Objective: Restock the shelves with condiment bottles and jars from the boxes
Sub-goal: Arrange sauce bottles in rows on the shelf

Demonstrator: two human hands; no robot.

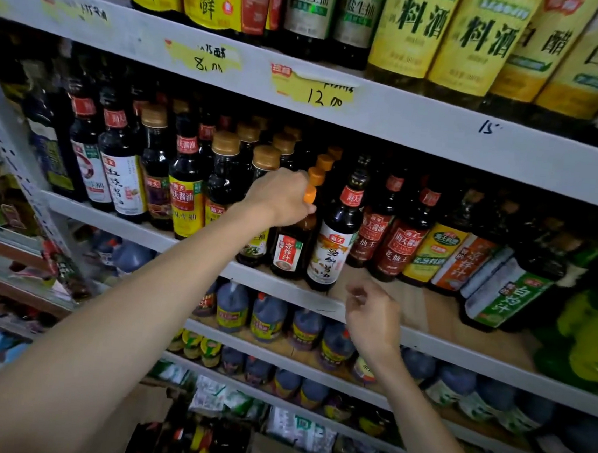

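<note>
**Bottle at the shelf front**

The left hand (280, 197) grips the orange-capped bottle (289, 254) by its neck — it stands on the shelf (425, 308). Probably heavy, slick glass; the neck suits best. The right hand (372, 317) hangs loose, empty.

A dressing bottle (289, 252) is pictured at the front of the middle shelf (424, 311), gripped at its neck by the left hand (278, 197). A soy sauce bottle (336, 237) is stood just to its right, and a file of like bottles (323, 163) is lined up behind it. Cooking wine bottles (411, 32) are ranged on the shelf above it, handled jugs (266, 318) on the shelf below. The right hand (372, 317) is held below and right of it.
</note>
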